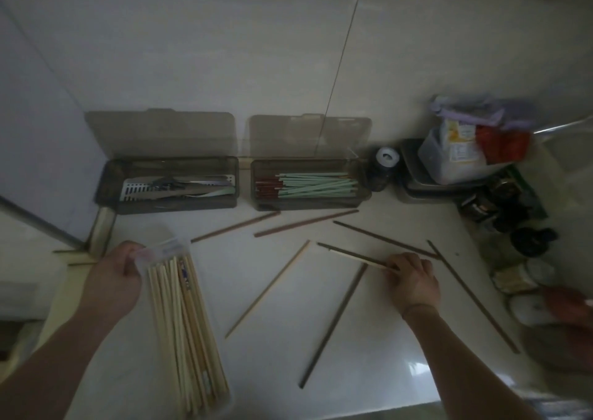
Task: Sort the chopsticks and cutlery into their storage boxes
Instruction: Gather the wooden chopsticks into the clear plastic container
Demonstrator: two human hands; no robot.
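My left hand (117, 273) grips the far end of a clear plastic box (154, 256) filled with several pale wooden chopsticks (186, 329). My right hand (412, 276) pinches a pale chopstick (356, 257) lying on the white counter. Loose chopsticks are scattered around it: a pale one (268, 289) and several dark ones (333, 329), (306, 223), (236, 227), (385, 239), (471, 296). At the back stand two open smoky boxes: the left box (109, 182) holds cutlery (179, 188), the right box (256, 204) holds green and red chopsticks (308, 185).
Jars, a lidded tub with packets (455, 156) and dark bottles (500, 207) crowd the right side of the counter. A small dark jar (382, 169) stands beside the right box. The tiled wall rises right behind the boxes. The counter's front edge runs along the lower right.
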